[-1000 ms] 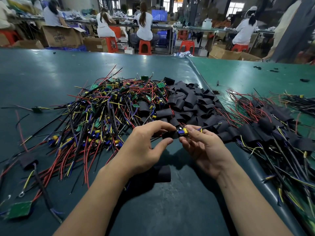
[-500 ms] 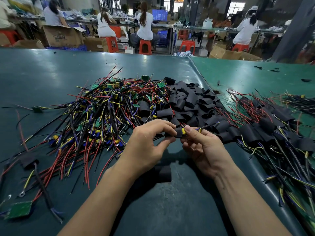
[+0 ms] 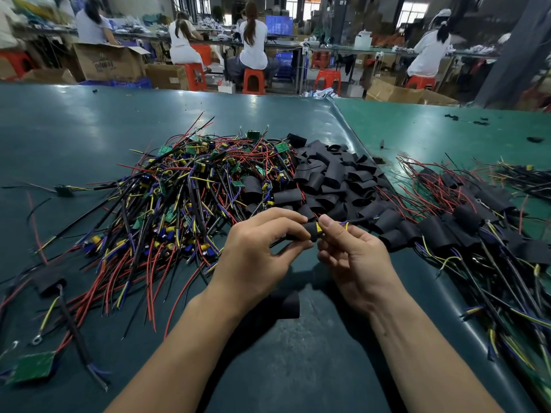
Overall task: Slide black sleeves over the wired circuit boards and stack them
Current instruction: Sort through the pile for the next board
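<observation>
Head view: above the green desk (image 3: pixel 89 120), the left hand (image 3: pixel 253 257) pinches a black sleeve (image 3: pixel 308 231); the right hand (image 3: pixel 354 257) pinches the wired circuit board (image 3: pixel 319 228) entering it. An open cardboard box (image 3: pixel 107 62) stands beyond, its contents hidden.

Single head-worn wide-angle view, facing forward and down over green counter (image 3: pixel 89 129); hands (image 3: pixel 256 251) close below centre, forearms entering from bottom edge; workshop background far, upper frame.
</observation>
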Demonstrator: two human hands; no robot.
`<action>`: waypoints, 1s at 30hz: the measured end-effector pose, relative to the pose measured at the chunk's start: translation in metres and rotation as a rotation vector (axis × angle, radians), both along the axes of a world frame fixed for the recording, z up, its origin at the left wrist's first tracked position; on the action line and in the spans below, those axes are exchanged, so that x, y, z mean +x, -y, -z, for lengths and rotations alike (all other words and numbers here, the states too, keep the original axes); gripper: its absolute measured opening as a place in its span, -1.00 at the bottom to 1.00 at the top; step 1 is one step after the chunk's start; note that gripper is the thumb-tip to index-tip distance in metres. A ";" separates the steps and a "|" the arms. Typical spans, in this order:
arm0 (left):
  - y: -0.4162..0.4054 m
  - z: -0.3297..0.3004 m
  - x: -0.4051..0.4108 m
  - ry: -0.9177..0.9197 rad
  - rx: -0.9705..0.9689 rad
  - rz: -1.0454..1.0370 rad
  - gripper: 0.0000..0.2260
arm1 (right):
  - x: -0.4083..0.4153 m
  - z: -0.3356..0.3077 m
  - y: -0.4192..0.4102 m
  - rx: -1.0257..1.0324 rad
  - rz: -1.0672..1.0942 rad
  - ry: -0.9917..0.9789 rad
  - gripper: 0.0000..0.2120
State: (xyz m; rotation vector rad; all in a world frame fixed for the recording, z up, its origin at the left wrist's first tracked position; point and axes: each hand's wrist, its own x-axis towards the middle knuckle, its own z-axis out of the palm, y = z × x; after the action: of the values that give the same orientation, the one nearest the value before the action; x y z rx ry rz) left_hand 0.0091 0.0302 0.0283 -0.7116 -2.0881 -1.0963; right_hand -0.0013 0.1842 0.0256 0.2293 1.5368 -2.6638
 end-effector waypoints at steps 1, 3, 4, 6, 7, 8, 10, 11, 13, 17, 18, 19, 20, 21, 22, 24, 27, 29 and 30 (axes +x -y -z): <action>0.000 0.001 0.000 -0.003 -0.002 -0.001 -0.91 | 0.000 0.001 0.001 0.015 0.010 -0.010 -0.88; -0.001 0.002 0.001 0.004 -0.014 0.000 -0.92 | 0.001 0.003 0.002 0.069 0.028 -0.027 -0.88; -0.001 0.003 0.001 0.014 -0.021 0.009 -0.92 | 0.001 0.003 0.003 0.088 0.029 -0.029 -0.88; -0.002 0.002 0.001 0.046 -0.039 0.042 -0.89 | 0.001 0.004 0.004 0.071 0.021 -0.031 -0.88; -0.001 0.001 0.002 0.066 -0.047 0.037 -0.84 | 0.001 0.004 0.004 0.040 0.028 -0.036 -0.89; 0.000 -0.001 0.002 0.078 -0.054 -0.007 -0.77 | 0.000 0.003 0.004 0.006 0.053 -0.045 -0.89; 0.005 -0.004 0.001 0.046 -0.054 -0.214 -0.72 | -0.002 0.001 0.002 -0.021 0.143 -0.073 -0.85; 0.006 -0.005 0.001 0.014 -0.035 -0.324 -0.75 | -0.003 0.001 0.001 -0.010 0.195 -0.099 -0.83; 0.004 -0.006 0.003 0.001 0.044 -0.406 -0.85 | -0.002 0.001 0.000 0.020 0.262 -0.182 -0.84; -0.007 -0.005 0.007 0.171 0.078 -0.287 -0.87 | 0.001 0.003 0.005 0.074 0.240 -0.317 -0.91; -0.009 -0.005 0.007 0.211 0.094 -0.270 -0.88 | 0.002 0.004 0.006 0.119 0.229 -0.333 -0.92; -0.010 -0.004 0.007 0.244 0.126 -0.262 -0.87 | 0.003 0.004 0.006 0.168 0.220 -0.347 -0.92; -0.010 -0.004 0.006 0.268 0.158 -0.265 -0.86 | 0.004 0.005 0.007 0.212 0.214 -0.361 -0.91; -0.010 -0.003 0.006 0.280 0.181 -0.275 -0.83 | 0.004 0.005 0.007 0.254 0.211 -0.375 -0.89; -0.010 -0.003 0.006 0.286 0.191 -0.287 -0.81 | 0.005 0.006 0.008 0.289 0.209 -0.389 -0.88; -0.010 -0.004 0.005 0.296 0.207 -0.296 -0.78 | 0.006 0.005 0.009 0.321 0.209 -0.410 -0.88; -0.009 -0.004 0.004 0.339 0.244 -0.273 -0.81 | 0.007 0.005 0.010 0.345 0.210 -0.422 -0.87; -0.009 -0.002 0.003 0.365 0.248 -0.256 -0.83 | 0.007 0.006 0.011 0.373 0.224 -0.432 -0.86; -0.009 -0.001 0.003 0.373 0.259 -0.250 -0.84 | 0.008 0.007 0.011 0.382 0.236 -0.436 -0.86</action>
State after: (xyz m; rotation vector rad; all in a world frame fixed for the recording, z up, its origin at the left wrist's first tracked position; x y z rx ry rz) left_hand 0.0124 0.0396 0.0297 -0.1211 -2.2044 -1.4003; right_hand 0.0063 0.1730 0.0188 -0.1837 2.2812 -2.6891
